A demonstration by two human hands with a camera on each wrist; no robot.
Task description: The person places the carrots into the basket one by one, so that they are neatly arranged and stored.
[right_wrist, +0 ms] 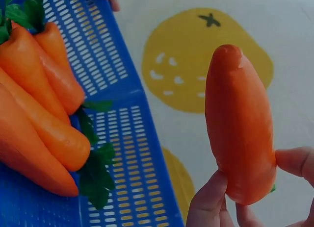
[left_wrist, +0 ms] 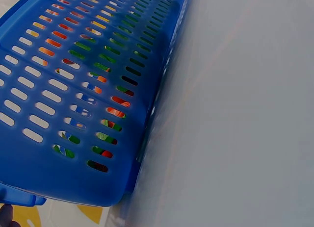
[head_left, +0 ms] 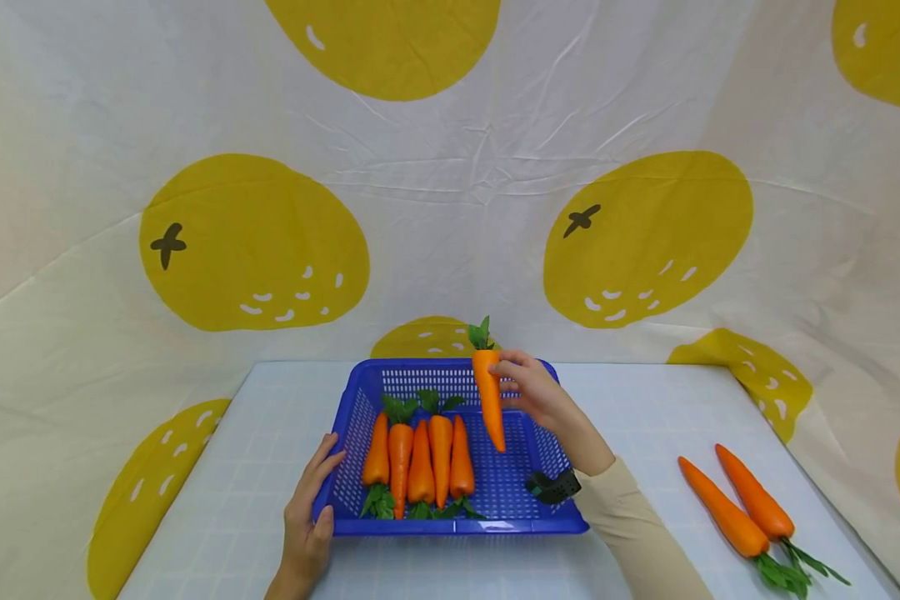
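My right hand (head_left: 537, 392) pinches an orange carrot (head_left: 489, 396) by its upper part, between thumb and fingers. This carrot hangs over the right half of a blue perforated basket (head_left: 495, 527), leafy end up and tip down. In the right wrist view the held carrot (right_wrist: 241, 124) appears close, with fingertips at its thick end. Several carrots (head_left: 420, 467) lie side by side in the basket's left half, their green tops facing alternately front and back. My left hand (head_left: 307, 512) rests against the basket's left side, fingers extended along the rim and thumb by the front corner.
Two more carrots (head_left: 735, 517) lie on the pale checked table (head_left: 217, 517), to the right of the basket. A black device (head_left: 553, 487) is strapped at the right wrist. Behind the table hangs a white cloth (head_left: 450, 250) printed with yellow fruit.
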